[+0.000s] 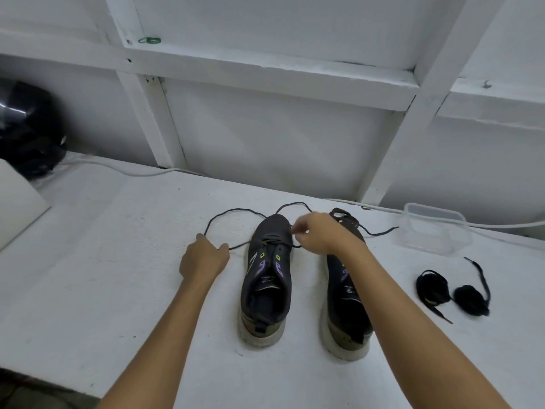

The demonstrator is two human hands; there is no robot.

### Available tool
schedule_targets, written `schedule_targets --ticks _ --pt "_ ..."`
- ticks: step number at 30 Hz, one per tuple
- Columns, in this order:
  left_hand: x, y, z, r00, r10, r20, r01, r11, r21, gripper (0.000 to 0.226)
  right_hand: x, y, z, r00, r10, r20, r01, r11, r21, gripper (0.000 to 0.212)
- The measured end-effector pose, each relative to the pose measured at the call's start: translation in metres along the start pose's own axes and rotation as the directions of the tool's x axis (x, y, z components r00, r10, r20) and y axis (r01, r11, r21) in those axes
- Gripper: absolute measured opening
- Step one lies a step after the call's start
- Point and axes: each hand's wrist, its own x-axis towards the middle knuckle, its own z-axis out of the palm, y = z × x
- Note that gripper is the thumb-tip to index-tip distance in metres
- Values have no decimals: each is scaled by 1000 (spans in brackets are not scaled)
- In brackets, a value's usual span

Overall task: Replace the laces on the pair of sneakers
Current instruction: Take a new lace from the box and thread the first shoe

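Biggest risk I can see here is the thin dark lace (236,214) ending up lopsided. It only runs through the lowest eyelets of the left sneaker (267,278), near the toe, and a lot of it is lying loose on the white table (103,276), looping out toward 11 o'clock and 12 o'clock of the shoe. If one side gets tugged harder than the other, 1 end probably comes up short by the top eyelets, or the lace slides right back out of the holes. The loose loops could also snag on the toe or knot on themselves.

Grip-wise: the left hand (205,258) sits at 9 o'clock of that sneaker, knuckles up, fingers curled with the lace running into them, so I'd call it closed on the lace. The right hand (320,234) is at about 2 o'clock, hovering over the shoe's toe end, thumb and forefinger nearly together on the other run of lace. It's a bit blurry, so I can't swear the pinch is tight.

The right sneaker (345,293) stands just beside it at 3 o'clock, partly hidden under the right forearm, with a wider flat lace (345,218) bunched at its toe and trailing toward the clear plastic container (435,228). 2 bundled black laces (454,290) sit further out at 3 o'clock, well apart from both shoes.
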Motion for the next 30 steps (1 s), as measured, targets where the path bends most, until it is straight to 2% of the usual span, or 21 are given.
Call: schedule_targets --ticks 1,3,5,9,12,14,16,19,20,22,24,26,28,30 --pt "0 -1 2 1000 9 -23 -9 1000 10 53 -3 1 3 994 24 107 -19 999 -50 27" --pt "-4 3 3 992 102 -77 -104 994 -16 45 -6 2 9 987 47 155 -29 993 -111 27" --pt "-11 13 3 950 286 -122 -297 951 -85 34 -5 2 11 995 42 93 -32 994 -106 18" --pt "-20 38 -1 788 607 -103 -614 761 -207 22 -9 -6 -7 998 -62 -27 64 995 71 12" --pt "-24 53 -2 665 746 29 -716 648 -259 28 -14 -16 -28 990 -95 -100 111 979 171 22" --pt "-26 60 -1 635 771 49 -742 626 -242 20 -17 -20 -39 990 -109 -89 124 976 180 28" --pt "-26 63 -1 684 728 -44 -715 657 -239 11 -19 -20 -47 993 -103 -64 113 976 184 27" --pt "-20 57 -2 899 422 -118 -435 830 -349 15 -22 -11 -61 996 -70 -57 79 983 165 24" --pt "-19 52 -1 942 317 -108 -334 869 -364 15 -22 -7 -64 997 -54 -59 62 985 158 24" --pt "-16 43 3 961 252 -114 -276 901 -335 10 -23 -4 -67 997 -36 -65 45 989 143 25" --pt "-16 40 4 902 408 -139 -431 852 -296 30 -23 -6 -65 997 -45 -64 53 989 136 25" --pt "-22 51 0 779 615 -123 -621 725 -298 48 -23 -13 -62 996 -66 -54 73 988 137 25" --pt "-28 66 -7 666 737 -113 -728 609 -314 41 -23 -21 -59 995 -91 -41 96 985 140 22" --pt "-33 77 -13 637 760 -127 -757 586 -290 19 -21 -25 -57 994 -105 -38 109 983 146 21"
